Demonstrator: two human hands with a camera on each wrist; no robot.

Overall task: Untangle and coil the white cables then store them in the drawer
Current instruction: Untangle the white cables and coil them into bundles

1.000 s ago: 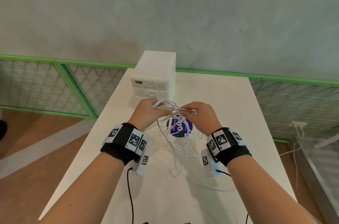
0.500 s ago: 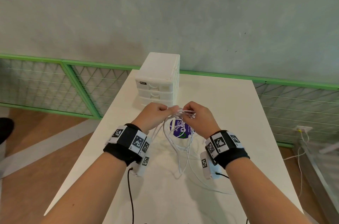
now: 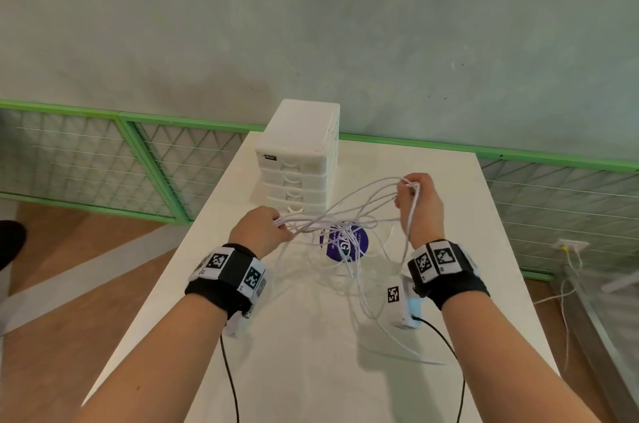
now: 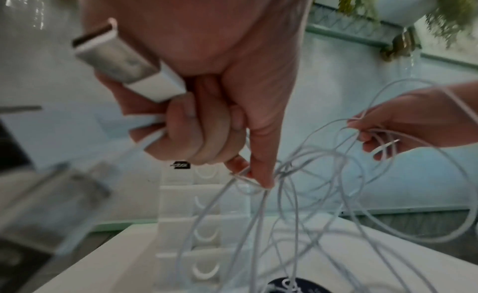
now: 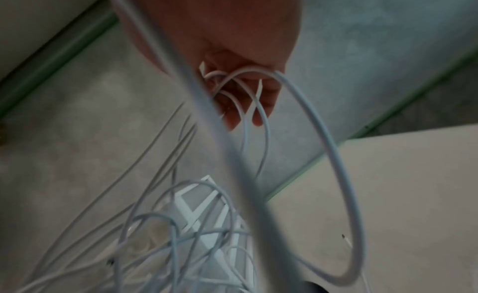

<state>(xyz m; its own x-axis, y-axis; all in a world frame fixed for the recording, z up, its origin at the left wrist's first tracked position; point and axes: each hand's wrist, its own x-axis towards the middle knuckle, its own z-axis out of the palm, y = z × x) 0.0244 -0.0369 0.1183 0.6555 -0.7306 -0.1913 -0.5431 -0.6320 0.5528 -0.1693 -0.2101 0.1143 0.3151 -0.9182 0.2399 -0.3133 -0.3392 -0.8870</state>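
Observation:
A tangle of thin white cables point(image 3: 349, 215) point(image 4: 310, 185) point(image 5: 245, 133) stretches between my hands above the white table point(image 3: 311, 370). My left hand point(image 3: 259, 228) point(image 4: 212, 133) grips several strands and a USB plug point(image 4: 124, 62) in its curled fingers. My right hand point(image 3: 418, 204) point(image 4: 383, 133) point(image 5: 243, 97), raised and off to the right, grips loops of the cables, which hang down to the table. The white drawer unit point(image 3: 301, 159) point(image 4: 201, 225) stands behind my left hand with all drawers closed.
A round purple sticker point(image 3: 344, 241) lies on the table under the cables. A green-framed mesh railing point(image 3: 103, 163) runs behind the table, with a grey wall above. The table's right edge point(image 3: 518, 284) drops to the floor.
My right hand has pulled away to the right and up, drawing the cables out into long spread strands. My left hand stayed in front of the drawer unit.

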